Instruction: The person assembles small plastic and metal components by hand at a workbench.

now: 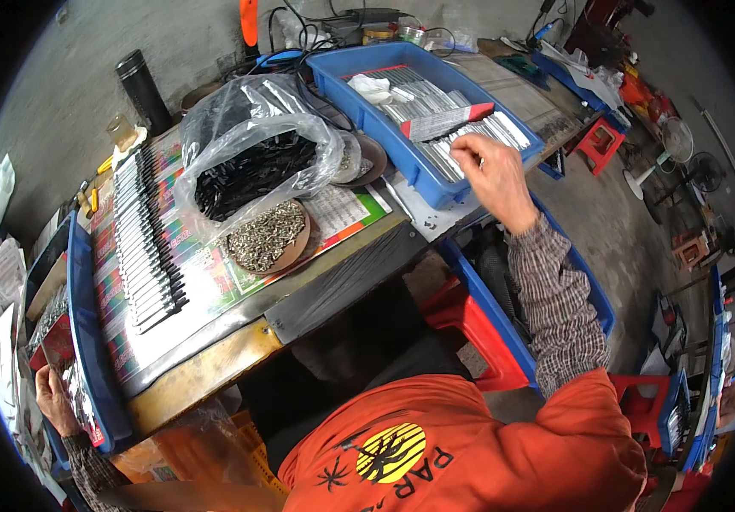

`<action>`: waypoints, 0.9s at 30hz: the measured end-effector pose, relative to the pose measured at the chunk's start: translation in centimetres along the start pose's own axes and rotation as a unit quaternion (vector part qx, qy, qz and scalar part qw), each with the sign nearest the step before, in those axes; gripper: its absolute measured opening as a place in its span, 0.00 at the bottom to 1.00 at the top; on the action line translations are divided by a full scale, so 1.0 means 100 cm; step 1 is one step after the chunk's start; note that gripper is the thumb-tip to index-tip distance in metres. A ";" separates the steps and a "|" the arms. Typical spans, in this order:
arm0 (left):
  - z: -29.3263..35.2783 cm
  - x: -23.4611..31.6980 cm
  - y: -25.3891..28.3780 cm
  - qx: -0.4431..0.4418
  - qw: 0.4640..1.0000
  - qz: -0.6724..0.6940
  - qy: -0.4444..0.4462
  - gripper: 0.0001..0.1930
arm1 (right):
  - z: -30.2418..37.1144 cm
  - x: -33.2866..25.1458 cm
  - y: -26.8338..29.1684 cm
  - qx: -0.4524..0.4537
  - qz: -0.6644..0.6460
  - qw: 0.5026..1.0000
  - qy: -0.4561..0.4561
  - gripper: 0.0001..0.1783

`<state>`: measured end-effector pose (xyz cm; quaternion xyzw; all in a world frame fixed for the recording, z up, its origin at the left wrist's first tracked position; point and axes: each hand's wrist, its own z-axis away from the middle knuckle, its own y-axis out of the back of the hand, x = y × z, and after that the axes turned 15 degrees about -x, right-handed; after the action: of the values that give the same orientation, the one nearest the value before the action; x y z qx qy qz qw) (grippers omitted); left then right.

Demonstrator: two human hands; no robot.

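My right hand (pixel 497 179) hovers over the near right end of a blue bin (pixel 436 186). Its fingers are curled and pinched together; whatever may be between them is hidden. Below it, silver metal strips (pixel 508 130) lie in rows, with a red-and-white card divider (pixel 446 122) across them. At the far left, my left hand (pixel 58 403) reaches into another blue bin (pixel 94 358) beside small silver pieces. Its fingers are bent, and I cannot make out what they grip. Between the bins, a long row of silver-and-black parts (pixel 141 243) lies side by side on the table.
A clear plastic bag of black pieces (pixel 252 171) stands open mid-table. Before it, a round dish (pixel 297 243) holds small metal fittings. A black flask (pixel 143 92) stands behind. Under the table's right part are a blue crate (pixel 585 294) and a red stool (pixel 478 341).
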<state>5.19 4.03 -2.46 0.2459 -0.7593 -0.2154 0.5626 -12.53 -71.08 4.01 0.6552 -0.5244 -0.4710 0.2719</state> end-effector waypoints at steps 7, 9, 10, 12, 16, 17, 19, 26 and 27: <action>0.028 0.085 -0.044 -0.007 0.989 0.129 -0.065 0.08 | -0.029 0.074 0.009 -0.026 0.114 0.991 -0.063 0.09; 0.037 0.125 -0.068 -0.007 0.981 0.188 -0.049 0.10 | -0.037 0.091 0.006 -0.043 0.127 0.987 -0.082 0.10; 0.041 0.133 -0.075 -0.019 0.980 0.193 -0.037 0.10 | -0.040 0.099 0.002 -0.059 0.137 0.985 -0.083 0.11; 0.044 0.135 -0.087 -0.047 0.972 0.226 -0.051 0.10 | -0.046 0.113 -0.001 -0.073 0.147 0.983 -0.084 0.12; 0.056 0.155 -0.124 -0.072 0.956 0.279 -0.048 0.08 | -0.049 0.116 -0.003 -0.133 0.160 0.972 -0.110 0.16; 0.059 0.161 -0.130 -0.080 0.952 0.293 -0.045 0.07 | -0.051 0.114 -0.004 -0.149 0.154 0.971 -0.110 0.17; 0.065 0.175 -0.140 -0.106 0.944 0.309 -0.050 0.06 | -0.051 0.105 -0.004 -0.160 0.147 0.969 -0.114 0.16; 0.073 0.202 -0.176 -0.143 0.933 0.331 -0.009 0.04 | -0.059 0.109 -0.002 -0.191 0.148 0.963 -0.122 0.14; 0.073 0.202 -0.181 -0.143 0.932 0.333 -0.009 0.04 | -0.059 0.108 -0.001 -0.191 0.149 0.962 -0.122 0.14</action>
<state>-4.45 -22.27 -0.23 -0.1060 -0.7635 -0.1247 0.6247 -7.08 -82.00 2.74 0.4425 -0.5457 -0.5931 0.3933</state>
